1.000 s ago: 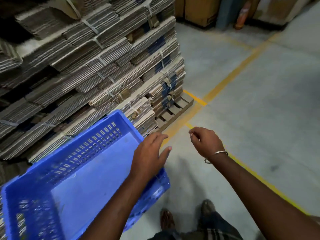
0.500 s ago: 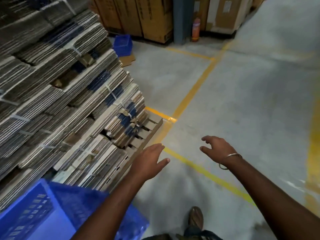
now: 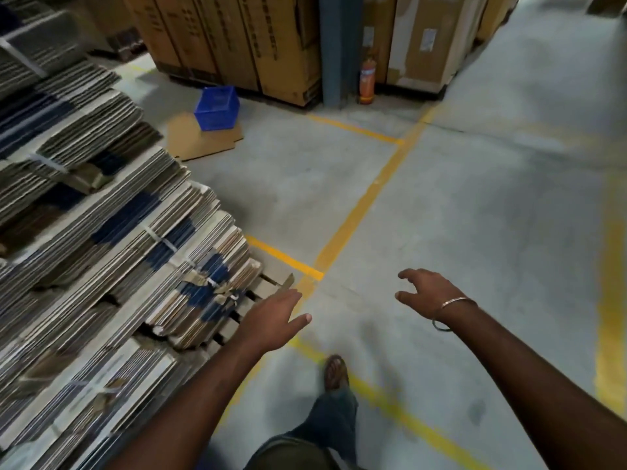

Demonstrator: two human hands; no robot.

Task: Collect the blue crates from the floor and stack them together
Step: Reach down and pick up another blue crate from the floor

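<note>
The big crate that was under the left hand [image 3: 271, 320] a second ago is gone from view, so I judge the person now walks for the next one. Both hands are empty with loose fingers; the right hand [image 3: 425, 293] hangs apart. A blue crate [image 3: 217, 108] stands on flat cardboard [image 3: 203, 140] near the far boxes [image 3: 237, 39]. The floor [image 3: 458, 205] between is free; the pallet [image 3: 268, 286] corner sticks out at the left.
</note>
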